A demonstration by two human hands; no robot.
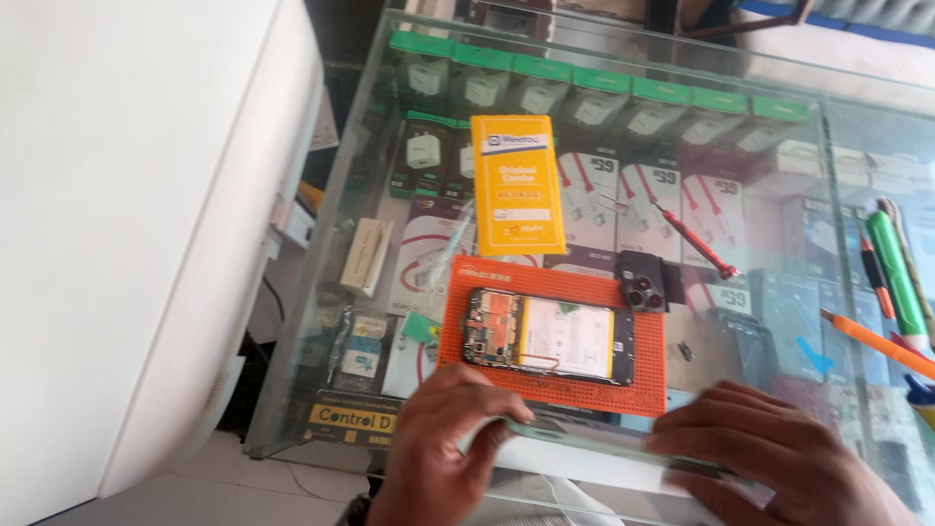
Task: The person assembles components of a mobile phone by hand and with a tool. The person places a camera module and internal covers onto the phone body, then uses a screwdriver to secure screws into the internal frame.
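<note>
Both hands sit low at the near edge of a glass display counter [779, 117], palms down, knuckles toward the camera. Left hand [438, 443] curls its fingers over the left end of a thin pale-green translucent phone panel [584, 438], thumb angled in under it, pinching that end. Right hand [779, 458] lies across the panel's right end, fingers spread flat and pressing over it, grasping from above. The panel runs roughly level between the two hands, along the counter's front edge, slightly blurred.

Just beyond the hands lies an orange perforated rectangular work mat [643, 380], near edge almost touching the fingertips. On it rests an opened smartphone with exposed circuit board and white battery [550, 336], lying lengthwise. A dark camera-module cover [643, 282] sits at the mat's far right corner. Behind the mat, a yellow rectangular flat package [517, 185] lies on the glass. A red-handled screwdriver [696, 242] lies diagonally to the right of it. Orange and green pens [891, 282] crowd the right edge. White charger boxes with green tops [584, 93] show beneath the glass. A white slab-like surface [136, 214] fills the left side.
</note>
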